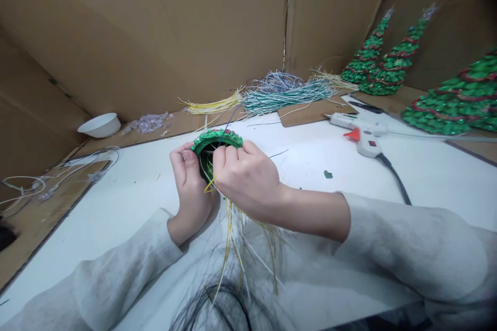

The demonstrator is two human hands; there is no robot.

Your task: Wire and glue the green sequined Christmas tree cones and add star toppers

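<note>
A green, hollow Christmas tree decoration [202,146] lies on its side, its round open base turned toward me. My left hand [190,178] grips its rim, thumb on the edge. Closed at the right of the opening is my right hand [248,173], its fingers partly inside the base; they seem to pinch the thin wires, though the fingertips are hidden. Yellow and white wires [229,232] trail out of the base and hang below my right hand. A blue wire sticks up above the rim.
A hot glue gun [365,132] lies at the right with its cord. Behind are bundles of teal wires [287,97] and yellow wires [217,103]. Finished trees [396,62] stand back right. A white bowl [100,125] and clear plastic pieces [149,122] sit back left, near cardboard walls.
</note>
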